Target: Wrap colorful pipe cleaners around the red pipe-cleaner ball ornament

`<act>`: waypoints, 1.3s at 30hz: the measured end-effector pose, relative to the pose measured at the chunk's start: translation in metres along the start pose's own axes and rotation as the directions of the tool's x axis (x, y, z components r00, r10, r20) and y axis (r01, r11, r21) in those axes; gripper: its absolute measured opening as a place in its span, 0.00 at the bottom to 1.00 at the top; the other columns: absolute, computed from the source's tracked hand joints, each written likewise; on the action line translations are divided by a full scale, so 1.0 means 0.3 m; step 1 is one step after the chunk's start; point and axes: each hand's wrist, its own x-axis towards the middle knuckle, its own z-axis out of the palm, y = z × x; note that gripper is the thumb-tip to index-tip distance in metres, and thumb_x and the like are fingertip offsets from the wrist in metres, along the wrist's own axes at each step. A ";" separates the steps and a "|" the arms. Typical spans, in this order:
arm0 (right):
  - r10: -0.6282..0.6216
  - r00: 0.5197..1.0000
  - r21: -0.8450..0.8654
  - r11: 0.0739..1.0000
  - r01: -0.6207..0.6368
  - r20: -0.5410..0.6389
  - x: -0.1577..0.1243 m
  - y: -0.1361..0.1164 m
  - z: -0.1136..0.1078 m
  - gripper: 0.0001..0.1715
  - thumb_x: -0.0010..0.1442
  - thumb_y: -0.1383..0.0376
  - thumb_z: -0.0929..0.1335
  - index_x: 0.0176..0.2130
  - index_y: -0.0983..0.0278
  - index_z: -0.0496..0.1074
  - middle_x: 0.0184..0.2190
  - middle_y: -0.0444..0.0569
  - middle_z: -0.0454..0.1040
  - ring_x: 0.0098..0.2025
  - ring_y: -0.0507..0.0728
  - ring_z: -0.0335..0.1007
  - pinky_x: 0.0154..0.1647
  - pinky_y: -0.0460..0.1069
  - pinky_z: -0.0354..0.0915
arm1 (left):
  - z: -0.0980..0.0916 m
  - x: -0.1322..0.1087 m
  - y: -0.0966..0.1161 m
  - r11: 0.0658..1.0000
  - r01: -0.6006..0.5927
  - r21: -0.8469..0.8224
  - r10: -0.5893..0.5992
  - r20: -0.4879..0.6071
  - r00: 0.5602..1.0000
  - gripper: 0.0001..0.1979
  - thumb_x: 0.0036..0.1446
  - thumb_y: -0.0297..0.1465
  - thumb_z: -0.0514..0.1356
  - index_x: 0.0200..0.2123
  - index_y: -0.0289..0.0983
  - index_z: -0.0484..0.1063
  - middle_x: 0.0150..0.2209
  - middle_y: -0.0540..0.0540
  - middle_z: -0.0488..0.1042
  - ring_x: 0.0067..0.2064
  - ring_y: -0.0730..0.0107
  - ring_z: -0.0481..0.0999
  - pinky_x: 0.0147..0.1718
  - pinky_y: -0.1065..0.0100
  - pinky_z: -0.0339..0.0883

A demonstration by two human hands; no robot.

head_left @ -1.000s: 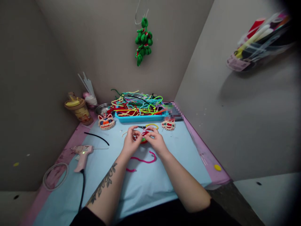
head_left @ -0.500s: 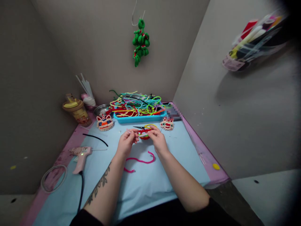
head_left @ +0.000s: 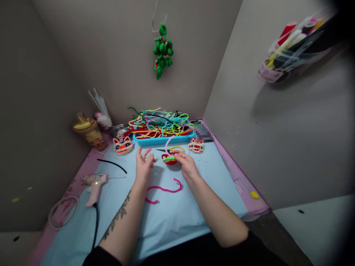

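Observation:
My right hand (head_left: 186, 165) pinches a small red craft piece (head_left: 169, 161) with green, yellow and orange bands. A pale pink pipe cleaner (head_left: 167, 145) curves up from it; how it is joined there I cannot make out. To the left, apart from the piece, my left hand (head_left: 143, 166) is open, fingers spread and holding nothing. Scissors with yellow handles (head_left: 181, 148) lie just behind the piece, partly covered by it. Nearer to me, a wavy magenta pipe cleaner (head_left: 166, 190) rests on the blue cloth (head_left: 172, 208).
Behind stands a blue tray (head_left: 155, 141) heaped with colourful pipe cleaners, flanked by two lion-face crafts (head_left: 122, 146). On the left are a pink glue gun (head_left: 95, 186) with its cord, a black pipe cleaner (head_left: 112, 163) and a cup (head_left: 91, 136). Grey walls enclose the table.
My left hand has let go of the pink pipe cleaner, moved left and spread its fingers. The pipe cleaner now arcs upward from the piece in my right hand.

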 end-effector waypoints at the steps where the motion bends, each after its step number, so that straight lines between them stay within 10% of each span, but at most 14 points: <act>1: -0.026 1.000 -0.040 0.999 0.025 -0.016 -0.002 -0.006 0.000 0.15 0.43 0.54 0.73 0.22 0.63 0.74 0.46 0.54 0.73 0.52 0.64 0.68 0.55 0.57 0.59 | -0.005 -0.005 0.003 0.988 -0.116 0.106 0.125 -0.082 0.989 0.28 0.50 0.35 0.64 0.54 0.41 0.61 0.50 0.41 0.69 0.28 0.79 0.70 0.26 0.74 0.64; 3: -0.071 0.997 -0.107 0.992 0.068 -0.022 -0.009 -0.019 0.000 0.14 0.45 0.54 0.72 0.22 0.63 0.75 0.47 0.54 0.72 0.53 0.63 0.66 0.57 0.56 0.58 | -0.009 -0.020 0.006 0.884 -0.333 0.329 0.380 -0.087 0.921 0.20 0.52 0.33 0.63 0.49 0.41 0.66 0.47 0.43 0.70 0.30 0.77 0.69 0.31 0.71 0.65; 5: -0.123 0.992 -0.169 0.978 0.120 -0.004 -0.018 -0.030 0.001 0.13 0.47 0.56 0.72 0.22 0.62 0.75 0.47 0.53 0.70 0.54 0.62 0.65 0.58 0.55 0.57 | -0.005 -0.036 0.002 0.742 -0.497 0.449 0.496 0.131 0.858 0.10 0.55 0.32 0.60 0.42 0.40 0.71 0.44 0.44 0.73 0.33 0.72 0.71 0.34 0.69 0.66; 8: -0.194 0.980 -0.282 0.939 0.197 0.038 -0.032 -0.044 0.002 0.11 0.50 0.58 0.70 0.24 0.61 0.76 0.47 0.52 0.68 0.54 0.60 0.64 0.59 0.53 0.56 | 0.010 -0.049 -0.007 0.608 -0.625 0.490 0.460 0.424 0.780 0.10 0.57 0.30 0.57 0.43 0.41 0.73 0.47 0.43 0.74 0.44 0.64 0.74 0.42 0.64 0.67; 12: -0.242 0.967 -0.397 0.883 0.252 0.074 -0.045 -0.061 0.003 0.08 0.50 0.60 0.70 0.24 0.61 0.77 0.48 0.51 0.67 0.54 0.60 0.64 0.59 0.54 0.54 | 0.015 -0.040 -0.017 0.512 -0.635 0.579 0.397 0.496 0.773 0.16 0.58 0.28 0.55 0.50 0.41 0.69 0.55 0.42 0.70 0.51 0.60 0.72 0.47 0.61 0.66; 16: -0.261 0.962 -0.421 0.866 0.270 0.080 -0.050 -0.071 0.007 0.08 0.51 0.61 0.70 0.24 0.61 0.76 0.48 0.52 0.68 0.54 0.61 0.64 0.59 0.54 0.55 | 0.000 -0.028 -0.022 0.441 -0.641 0.628 0.318 0.559 0.766 0.09 0.60 0.32 0.55 0.42 0.40 0.73 0.40 0.45 0.78 0.42 0.64 0.76 0.42 0.65 0.67; 27: -0.133 0.989 -0.167 0.976 0.141 0.058 -0.018 -0.032 -0.003 0.08 0.48 0.60 0.72 0.22 0.61 0.76 0.47 0.51 0.69 0.53 0.61 0.64 0.58 0.54 0.55 | 0.015 -0.018 -0.004 0.767 -0.372 0.522 0.185 0.375 0.908 0.09 0.52 0.37 0.61 0.28 0.37 0.77 0.28 0.46 0.77 0.32 0.67 0.73 0.33 0.68 0.65; 39: 0.057 0.993 0.100 0.993 -0.068 0.107 -0.004 -0.002 0.000 0.12 0.42 0.56 0.75 0.21 0.62 0.75 0.45 0.51 0.74 0.51 0.63 0.66 0.56 0.57 0.56 | 0.012 -0.015 0.000 0.952 0.058 0.302 -0.162 0.331 0.930 0.14 0.44 0.40 0.65 0.28 0.34 0.79 0.28 0.45 0.77 0.32 0.66 0.72 0.35 0.68 0.63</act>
